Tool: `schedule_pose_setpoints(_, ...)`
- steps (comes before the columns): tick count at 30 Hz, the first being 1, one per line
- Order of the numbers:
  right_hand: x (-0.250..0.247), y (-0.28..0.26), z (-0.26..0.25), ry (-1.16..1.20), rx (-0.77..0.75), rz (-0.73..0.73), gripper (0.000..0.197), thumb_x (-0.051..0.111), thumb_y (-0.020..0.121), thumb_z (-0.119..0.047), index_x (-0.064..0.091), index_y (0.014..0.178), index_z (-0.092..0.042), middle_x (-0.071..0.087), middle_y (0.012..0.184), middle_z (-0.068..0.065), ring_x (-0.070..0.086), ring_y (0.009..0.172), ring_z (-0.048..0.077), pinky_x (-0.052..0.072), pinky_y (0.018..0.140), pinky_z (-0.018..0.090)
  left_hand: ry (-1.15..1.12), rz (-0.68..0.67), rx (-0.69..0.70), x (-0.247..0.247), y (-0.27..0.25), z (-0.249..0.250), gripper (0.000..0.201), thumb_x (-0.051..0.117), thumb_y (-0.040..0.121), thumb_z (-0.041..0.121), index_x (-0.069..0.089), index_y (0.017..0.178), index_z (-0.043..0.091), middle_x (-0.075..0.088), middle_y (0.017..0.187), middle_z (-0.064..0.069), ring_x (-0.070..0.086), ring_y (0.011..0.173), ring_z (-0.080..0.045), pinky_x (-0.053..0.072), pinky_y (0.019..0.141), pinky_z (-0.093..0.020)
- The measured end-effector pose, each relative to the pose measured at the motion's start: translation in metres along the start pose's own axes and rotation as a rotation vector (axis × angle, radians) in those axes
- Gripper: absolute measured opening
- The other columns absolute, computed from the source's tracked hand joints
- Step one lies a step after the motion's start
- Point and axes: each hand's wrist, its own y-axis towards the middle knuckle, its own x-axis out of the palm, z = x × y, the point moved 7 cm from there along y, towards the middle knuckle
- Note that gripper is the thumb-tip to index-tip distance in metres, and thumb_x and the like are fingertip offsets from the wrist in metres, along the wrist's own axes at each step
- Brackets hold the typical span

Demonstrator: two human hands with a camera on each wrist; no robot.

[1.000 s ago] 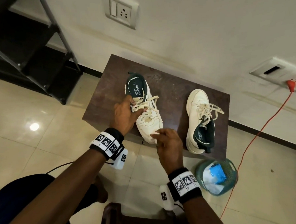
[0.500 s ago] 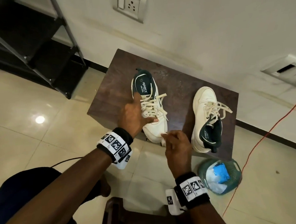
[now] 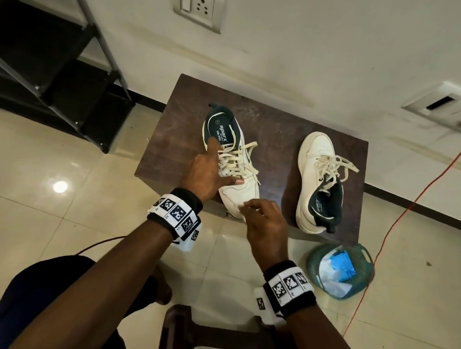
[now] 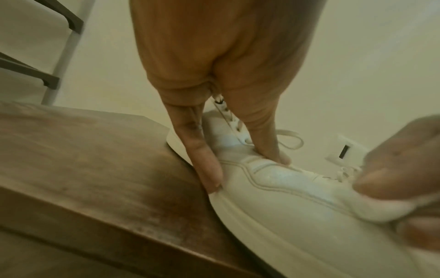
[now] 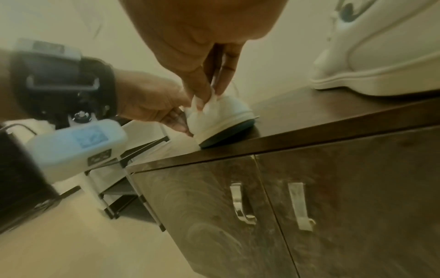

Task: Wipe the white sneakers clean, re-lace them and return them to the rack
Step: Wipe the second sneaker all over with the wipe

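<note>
Sneakers sit on the dark wood-grain surface [image 3: 184, 128] of a low cabinet: the near sneaker [image 3: 238, 174] toe toward the person, its toe overhanging the front edge, the far sneaker [image 3: 318, 180] well to its right, toe toward the wall. Against half a second ago, the left hand [image 3: 210, 172] has slid further along the near sneaker; its index finger now reaches the dark green collar, thumb spread across the vamp below the laces. The right hand [image 3: 264, 226] stays at the toe.

Both sneakers are smooth off-white leather with stitched panels, flat cream laces and green lining; the laces lie loose and untied.

The left wrist view shows the left fingers [image 4: 209, 169] straight and apart, pressing the sneaker's side and upper, which the head view only suggests. The right wrist view shows the right fingers [image 5: 197, 88] pinched together on a crumpled white wipe [image 5: 204, 105] held against the toe cap, and the green outsole past the edge; it also shows two metal door handles [image 5: 240, 203] on the cabinet front.

A black rack [image 3: 44, 66] stands to the left by the wall. A green mesh basket [image 3: 362, 271] sits on the tiled floor.
</note>
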Motion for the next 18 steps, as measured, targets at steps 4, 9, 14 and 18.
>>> schedule_pose_setpoints(4,-0.016,-0.001,0.029,0.321,0.322,0.171,0.026,0.074,0.079,0.014,0.080,0.095,-0.007,0.065,0.098,0.010,0.062,0.090,-0.002,0.046,0.077,0.008,-0.044,-0.033,-0.003,0.002,-0.005,0.001,0.107,0.095,0.065,0.033,0.024,0.143,0.018,0.066,0.127,-0.009,0.068,0.108,-0.026,0.056,0.094,-0.043)
schedule_pose_setpoints(9,-0.007,-0.008,0.046,0.524,0.551,0.287,0.032,0.068,0.079,0.020,0.078,0.102,-0.001,0.069,0.100,0.019,0.065,0.087,-0.003,0.048,0.077,0.008,0.345,0.008,0.111,0.000,-0.051,0.012,0.145,0.090,0.066,0.049,-0.023,0.155,0.035,0.072,0.109,-0.018,0.070,0.073,-0.028,0.059,0.070,-0.043)
schedule_pose_setpoints(14,-0.003,-0.024,0.052,0.552,0.617,0.344,0.036,0.067,0.080,0.017,0.080,0.101,-0.009,0.074,0.097,0.007,0.071,0.088,0.014,0.056,0.082,0.027,0.803,-0.029,0.195,0.022,-0.079,0.017,0.107,0.070,0.084,0.011,0.000,0.160,0.041,-0.001,0.160,-0.040,0.031,0.142,-0.054,0.043,0.108,-0.055)
schedule_pose_setpoints(18,-0.003,-0.035,0.057,0.552,0.654,0.345,0.039,0.071,0.078,0.016,0.080,0.100,-0.014,0.071,0.097,0.009,0.070,0.087,0.016,0.056,0.080,0.027,0.918,0.068,0.423,0.040,-0.074,0.031,0.082,0.040,0.086,0.008,0.013,0.162,0.027,-0.006,0.161,-0.037,-0.007,0.150,-0.054,0.016,0.116,-0.068)
